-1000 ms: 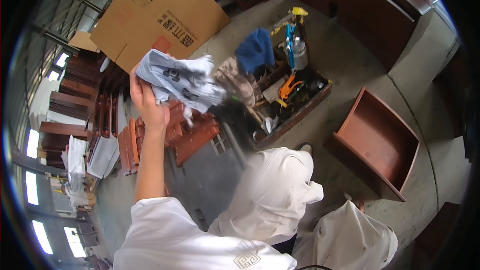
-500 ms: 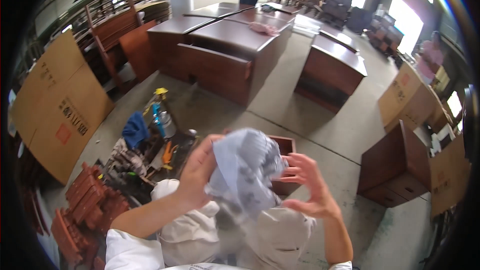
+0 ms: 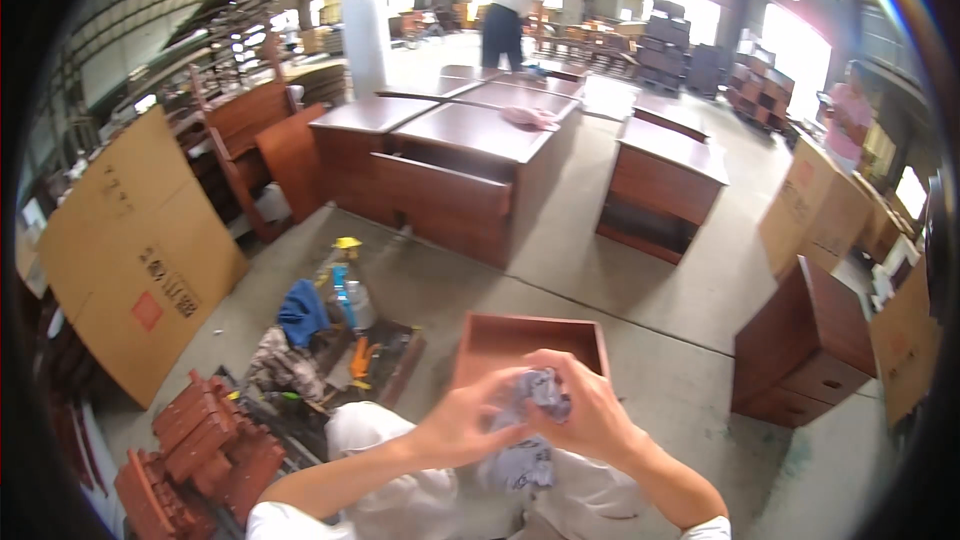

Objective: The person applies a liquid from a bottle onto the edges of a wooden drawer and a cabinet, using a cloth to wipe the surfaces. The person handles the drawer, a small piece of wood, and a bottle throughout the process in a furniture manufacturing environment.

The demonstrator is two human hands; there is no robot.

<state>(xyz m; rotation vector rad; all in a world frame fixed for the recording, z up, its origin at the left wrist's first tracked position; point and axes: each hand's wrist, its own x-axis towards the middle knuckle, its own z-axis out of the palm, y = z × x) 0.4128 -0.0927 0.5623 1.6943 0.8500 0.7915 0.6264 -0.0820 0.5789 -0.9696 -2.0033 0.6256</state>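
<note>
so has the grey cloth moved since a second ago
Yes, rightward: the grey cloth was left of the toolbox in the picture then, and is now to its right.

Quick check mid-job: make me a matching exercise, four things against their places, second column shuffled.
1. patterned cloth
2. pink cloth
3. orange tool
4. reddish-brown drawer

A. on the dark cabinet
B. on the floor
C. between left hand and right hand
D. in the tool tray

Pairs: 1-C, 2-A, 3-D, 4-B
</note>
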